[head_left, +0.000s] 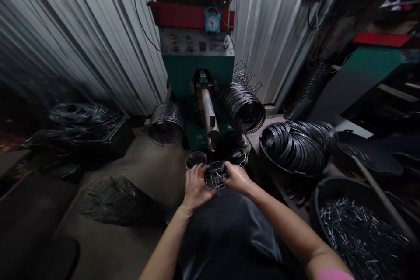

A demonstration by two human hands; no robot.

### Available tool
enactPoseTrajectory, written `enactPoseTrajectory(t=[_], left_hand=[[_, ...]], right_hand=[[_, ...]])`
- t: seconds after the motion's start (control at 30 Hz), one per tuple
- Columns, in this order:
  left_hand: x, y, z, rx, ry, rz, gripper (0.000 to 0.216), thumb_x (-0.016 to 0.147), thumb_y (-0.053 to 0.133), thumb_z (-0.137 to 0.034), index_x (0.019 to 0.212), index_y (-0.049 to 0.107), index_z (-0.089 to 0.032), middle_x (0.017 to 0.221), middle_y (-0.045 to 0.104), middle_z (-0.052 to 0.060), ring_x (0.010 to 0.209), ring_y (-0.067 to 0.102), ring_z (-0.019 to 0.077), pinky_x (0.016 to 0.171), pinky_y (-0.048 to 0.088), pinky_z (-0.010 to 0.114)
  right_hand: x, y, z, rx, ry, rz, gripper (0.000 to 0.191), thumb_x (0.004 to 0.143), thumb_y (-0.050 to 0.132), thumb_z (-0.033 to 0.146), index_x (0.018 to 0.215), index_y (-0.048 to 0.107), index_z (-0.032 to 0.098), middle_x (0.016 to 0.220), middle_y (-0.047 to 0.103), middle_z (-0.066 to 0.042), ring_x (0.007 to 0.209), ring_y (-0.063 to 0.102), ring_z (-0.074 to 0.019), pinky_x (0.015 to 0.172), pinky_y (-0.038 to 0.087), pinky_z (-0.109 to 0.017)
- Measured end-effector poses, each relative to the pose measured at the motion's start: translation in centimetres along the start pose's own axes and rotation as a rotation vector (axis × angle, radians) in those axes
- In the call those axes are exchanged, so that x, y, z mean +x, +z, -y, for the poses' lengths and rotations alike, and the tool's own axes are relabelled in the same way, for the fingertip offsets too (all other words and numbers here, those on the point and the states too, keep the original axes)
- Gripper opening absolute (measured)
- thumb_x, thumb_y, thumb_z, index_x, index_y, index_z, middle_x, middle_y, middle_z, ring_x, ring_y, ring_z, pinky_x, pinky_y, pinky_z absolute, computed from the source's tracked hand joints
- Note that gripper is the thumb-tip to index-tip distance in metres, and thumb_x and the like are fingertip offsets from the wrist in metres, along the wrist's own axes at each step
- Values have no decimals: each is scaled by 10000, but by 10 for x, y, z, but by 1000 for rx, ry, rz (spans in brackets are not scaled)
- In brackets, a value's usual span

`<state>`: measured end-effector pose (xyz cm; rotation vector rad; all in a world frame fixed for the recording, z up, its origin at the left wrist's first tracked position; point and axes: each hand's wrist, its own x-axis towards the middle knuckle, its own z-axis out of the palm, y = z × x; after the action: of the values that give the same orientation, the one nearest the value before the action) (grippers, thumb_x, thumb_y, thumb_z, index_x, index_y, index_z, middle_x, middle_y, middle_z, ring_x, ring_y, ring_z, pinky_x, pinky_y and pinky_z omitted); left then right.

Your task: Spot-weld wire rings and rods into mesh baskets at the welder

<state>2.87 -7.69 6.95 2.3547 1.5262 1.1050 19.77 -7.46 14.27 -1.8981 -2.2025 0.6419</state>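
Holding the small wire frame (215,176) between both hands, I have it just below the tip of the press arm (209,118) on the green machine (197,74). It sits above my lap and rests on nothing I can make out. My left hand (196,189) is closed over its near-left edge with the fingers curled round the rim. My right hand (236,178) grips the right edge the same way.

Several cross wires already show inside the rim, so I judge the piece part built. It is too small and dark to tell whether every joint is fixed. At the right edge of the floor space the tub of rings (295,146) is heaped and the tub of short wires (357,227) is well filled, so I judge plenty of stock is unused.

Room is tight ahead. Two small round rings (196,158) flank the arm tip just beyond my knuckles, and wire coils (244,107) hang on either side of the machine. The ring tub's rim lies near my right forearm. To the left the floor (144,170) is more open, as far as a wire basket (111,199) lying there.
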Motion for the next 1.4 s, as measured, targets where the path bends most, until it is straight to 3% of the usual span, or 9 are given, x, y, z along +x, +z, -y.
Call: enactPoseTrajectory(t=[0.2,0.4,0.63,0.9,1.0,1.13,1.3,1.4], left_hand=[[17,-14,-14,130,-36,38,509,534,706,-272,1006,551,-162,1183,546,158,1145,455,338,961,364,486],[19,-18,-16,191,44,106,478,532,722,-292,980,613,-167,1229,524,170,1165,432,359,967,347,504],[15,-12,-20,156,46,123,502,549,718,-290,1032,625,-190,1245,499,157,1160,431,356,953,356,504],[11,-5,-26,179,88,230,511,553,688,-242,1056,603,-218,1289,475,142,1200,388,373,989,280,559],[8,-2,-31,174,81,202,494,560,666,-232,1048,605,-190,1265,488,165,1182,398,381,976,295,554],[7,-3,-28,163,49,149,472,566,662,-247,1033,615,-200,1238,502,154,1149,427,371,946,334,534],[9,-7,-24,111,58,113,465,538,685,-234,997,617,-200,1230,516,138,1147,442,352,951,357,498],[10,-7,-23,94,35,103,448,532,692,-234,972,612,-195,1219,531,141,1143,452,357,952,362,509]], right_hand=[[-10,11,-7,66,-31,-125,167,773,548,190,935,527,224,820,668,-6,752,627,-156,621,359,-209],[-12,-17,-10,-172,-156,91,295,740,574,195,1030,521,203,911,688,-60,818,642,-207,612,361,-236],[-14,-16,-7,-256,-132,87,303,792,526,238,1092,495,208,948,693,-73,845,652,-217,612,376,-246],[-12,-25,-10,-393,-362,253,353,763,542,116,1115,533,150,923,691,-143,841,656,-252,655,433,-278],[-9,-8,-9,-307,-300,152,395,787,514,142,1180,507,189,957,695,-114,851,658,-244,648,433,-277],[-15,22,-15,-128,-114,-35,260,798,512,170,1050,569,201,959,699,-71,877,653,-212,656,423,-247],[-20,37,-21,-32,-145,-126,232,780,529,137,992,599,202,966,691,-57,892,637,-182,712,426,-237],[-18,32,-22,52,-184,-89,289,754,540,103,1013,612,208,985,688,-50,919,629,-177,746,439,-239]])
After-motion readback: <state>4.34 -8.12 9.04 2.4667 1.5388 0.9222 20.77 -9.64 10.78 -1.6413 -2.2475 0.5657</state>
